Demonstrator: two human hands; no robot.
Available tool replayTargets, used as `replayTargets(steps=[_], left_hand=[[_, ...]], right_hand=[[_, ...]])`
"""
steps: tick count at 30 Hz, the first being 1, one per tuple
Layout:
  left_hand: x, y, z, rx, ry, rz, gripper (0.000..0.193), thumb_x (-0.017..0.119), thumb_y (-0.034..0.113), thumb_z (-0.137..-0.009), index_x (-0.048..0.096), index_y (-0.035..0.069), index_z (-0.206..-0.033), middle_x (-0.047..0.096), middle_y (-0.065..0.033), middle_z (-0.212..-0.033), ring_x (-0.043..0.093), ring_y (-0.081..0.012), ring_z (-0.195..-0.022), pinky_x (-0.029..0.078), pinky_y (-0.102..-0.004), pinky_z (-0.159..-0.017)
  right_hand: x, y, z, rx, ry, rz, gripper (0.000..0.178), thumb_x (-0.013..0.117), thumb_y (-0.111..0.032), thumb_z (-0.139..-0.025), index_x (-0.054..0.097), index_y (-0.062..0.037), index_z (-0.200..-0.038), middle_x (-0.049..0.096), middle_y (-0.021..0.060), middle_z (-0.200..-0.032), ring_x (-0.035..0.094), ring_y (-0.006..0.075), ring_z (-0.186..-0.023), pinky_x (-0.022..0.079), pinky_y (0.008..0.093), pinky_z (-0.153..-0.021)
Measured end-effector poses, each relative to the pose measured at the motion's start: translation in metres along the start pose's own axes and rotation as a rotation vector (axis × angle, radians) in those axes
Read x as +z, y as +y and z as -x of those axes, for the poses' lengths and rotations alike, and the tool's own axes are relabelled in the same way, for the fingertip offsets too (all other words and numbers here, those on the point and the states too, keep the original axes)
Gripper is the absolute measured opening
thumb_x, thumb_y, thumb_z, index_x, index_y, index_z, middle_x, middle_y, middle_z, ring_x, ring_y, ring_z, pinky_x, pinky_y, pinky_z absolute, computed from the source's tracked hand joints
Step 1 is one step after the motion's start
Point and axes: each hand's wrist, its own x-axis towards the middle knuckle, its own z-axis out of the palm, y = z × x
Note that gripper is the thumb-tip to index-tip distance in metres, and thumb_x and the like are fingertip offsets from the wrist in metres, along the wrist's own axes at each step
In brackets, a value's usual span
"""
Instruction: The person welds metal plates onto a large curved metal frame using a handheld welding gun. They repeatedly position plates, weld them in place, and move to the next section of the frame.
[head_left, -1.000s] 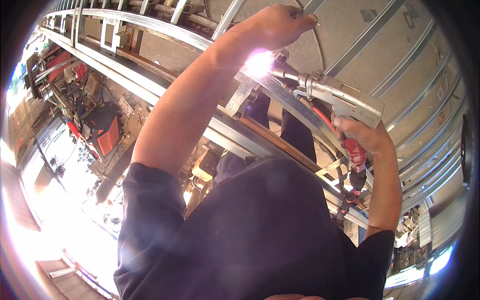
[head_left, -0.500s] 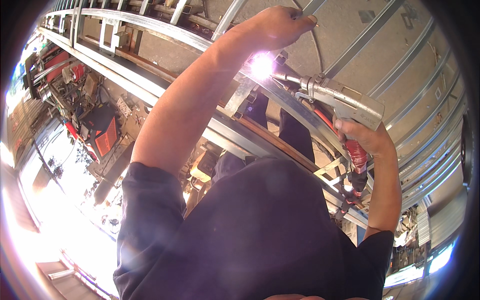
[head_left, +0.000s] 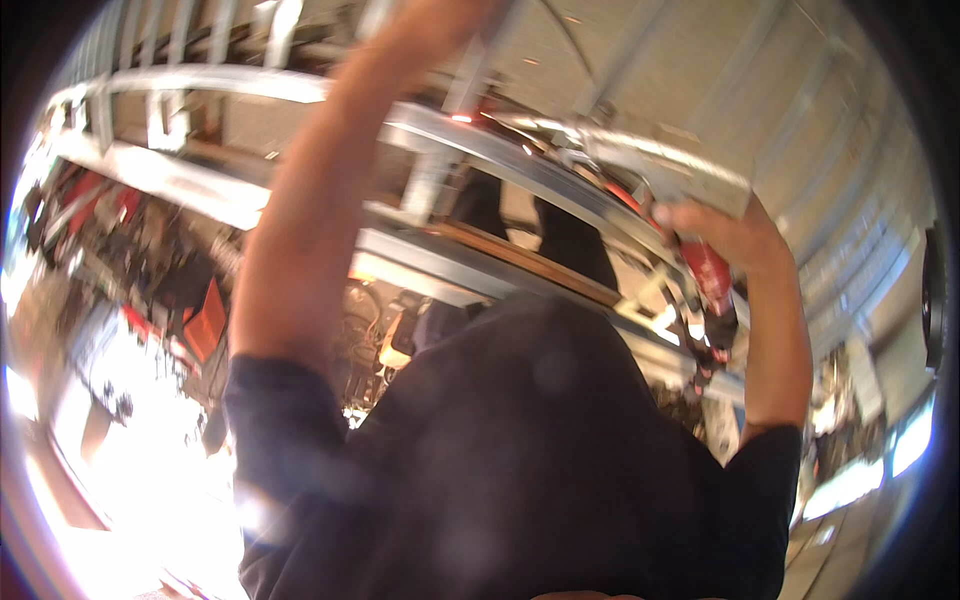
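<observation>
Workshop, steel frame (head_left: 520, 165) overhead; right hand (head_left: 725, 235) grips red-handled welding torch (head_left: 690, 215).

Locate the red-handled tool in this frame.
In the head view, the red-handled tool sits right of centre, gripped by the right hand, just below the curved metal rail.

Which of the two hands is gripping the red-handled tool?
The right hand: it wraps the red-handled tool at the right of the picture. The left arm reaches up past the top edge, so its hand is out of view.
</observation>
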Motion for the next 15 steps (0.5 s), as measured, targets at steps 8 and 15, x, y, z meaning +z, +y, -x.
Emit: replayTargets(steps=[8, 15], left_hand=[[-0.033, 0.085, 0.126, 0.460, 0.695, -0.609, 0.053, 0.038, 0.038, -0.110, 0.055, -0.005, -0.136, 0.057, -0.0229, -0.135, 0.057, -0.0312, -0.128, 0.047, -0.0428, -0.111], [0.019, 0.067, 0.154, 0.408, 0.735, -0.237, 0.058, 0.044, 0.043, -0.107, 0.056, -0.002, -0.142, 0.059, -0.0191, -0.143, 0.055, -0.0296, -0.134, 0.037, -0.0411, -0.119]], right_hand=[[-0.040, 0.091, 0.189, -0.082, 0.537, 0.031, 0.037, 0.080, -0.016, -0.087, 0.067, 0.0008, -0.117, 0.071, 0.0076, -0.094, 0.067, 0.0151, -0.076, 0.056, 0.0298, -0.065], [0.086, 0.226, 0.362, 0.014, 1.269, -0.225, 0.042, 0.071, -0.010, -0.092, 0.060, 0.0008, -0.131, 0.068, 0.0054, -0.102, 0.062, 0.0117, -0.074, 0.052, 0.0275, -0.066]])
